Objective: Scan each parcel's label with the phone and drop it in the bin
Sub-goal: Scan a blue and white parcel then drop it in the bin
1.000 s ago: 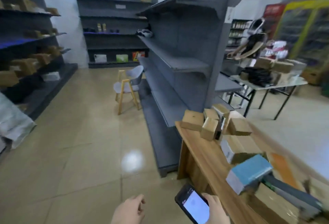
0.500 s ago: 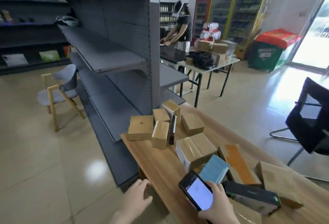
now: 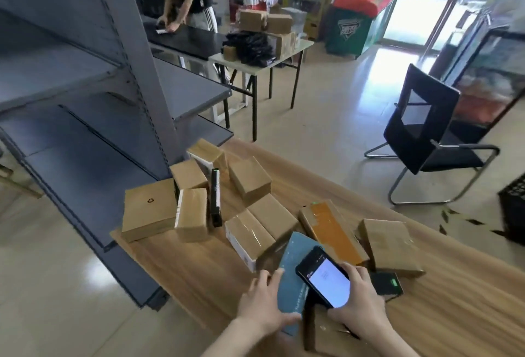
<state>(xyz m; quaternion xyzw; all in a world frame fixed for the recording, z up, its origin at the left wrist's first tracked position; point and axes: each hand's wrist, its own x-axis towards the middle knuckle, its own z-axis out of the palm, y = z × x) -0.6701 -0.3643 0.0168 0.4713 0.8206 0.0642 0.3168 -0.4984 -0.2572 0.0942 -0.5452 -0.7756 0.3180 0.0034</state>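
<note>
A black phone (image 3: 324,275) with a lit white screen is held in my right hand (image 3: 359,304), just above a blue parcel (image 3: 294,268). My left hand (image 3: 262,301) grips the blue parcel's left edge near the front of the wooden table (image 3: 199,274). Several brown cardboard parcels lie on the table, among them a flat square one (image 3: 149,210) at the left and an orange-taped one (image 3: 332,231) behind the phone. A dark box with a green mark (image 3: 387,282) lies right of my right hand. No bin is visible.
A grey metal shelving unit (image 3: 113,78) stands left of the table. A black chair (image 3: 426,135) stands on the floor to the right, a black crate (image 3: 514,211) at the right edge. Behind, a person works at a folding table (image 3: 287,51) with boxes.
The view has swung right and down onto the table. My left hand has moved from the table edge onto the blue parcel, and the phone now hovers over it.
</note>
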